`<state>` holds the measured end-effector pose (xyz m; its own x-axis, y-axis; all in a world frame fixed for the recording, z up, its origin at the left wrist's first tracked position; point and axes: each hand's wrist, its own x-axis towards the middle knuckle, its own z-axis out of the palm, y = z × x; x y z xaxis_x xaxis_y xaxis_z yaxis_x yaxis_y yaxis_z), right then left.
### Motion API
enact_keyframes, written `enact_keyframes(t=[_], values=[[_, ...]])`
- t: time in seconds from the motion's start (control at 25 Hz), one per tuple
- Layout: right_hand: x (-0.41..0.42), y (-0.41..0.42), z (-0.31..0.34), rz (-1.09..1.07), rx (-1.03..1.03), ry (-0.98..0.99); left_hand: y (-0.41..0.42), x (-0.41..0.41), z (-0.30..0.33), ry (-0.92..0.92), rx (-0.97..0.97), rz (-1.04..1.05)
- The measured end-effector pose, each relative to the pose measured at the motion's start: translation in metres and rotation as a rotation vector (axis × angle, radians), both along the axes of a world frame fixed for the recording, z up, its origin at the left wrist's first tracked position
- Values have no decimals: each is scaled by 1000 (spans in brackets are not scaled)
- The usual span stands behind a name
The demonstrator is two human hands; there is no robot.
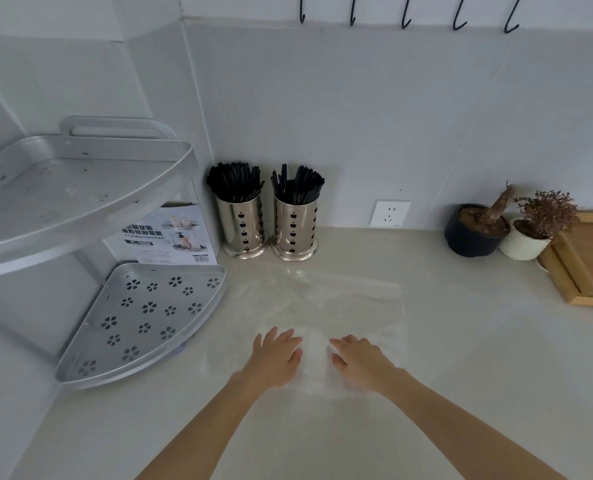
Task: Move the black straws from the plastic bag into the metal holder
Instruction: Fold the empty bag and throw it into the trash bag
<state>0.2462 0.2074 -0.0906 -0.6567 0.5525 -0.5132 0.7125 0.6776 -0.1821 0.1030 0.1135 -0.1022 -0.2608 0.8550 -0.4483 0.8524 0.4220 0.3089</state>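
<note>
At the left of the frame a two-tier silver corner rack stands in the angle of two pale grey walls, its lower shelf pierced with flower-shaped holes. Behind it a white printed box leans against the wall. Just right of the box, at upper centre, two metal holders with apple cut-outs stand touching: the left holder and the right holder each bristle with black straws. Below them a clear plastic bag lies flat on the beige countertop. The left hand and right hand rest palm-down on its near edge, fingers spread, gripping nothing. Further right are a wall socket, a black pot, a white pot with dried plants, and a wooden tray. Black hooks hang along the top.
</note>
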Motion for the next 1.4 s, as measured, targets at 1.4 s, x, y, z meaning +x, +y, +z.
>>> enact_keyframes(t=[1.4], values=[[33,17,-17,-1217,-344,776,-67,-3,7,-894,358,1003]])
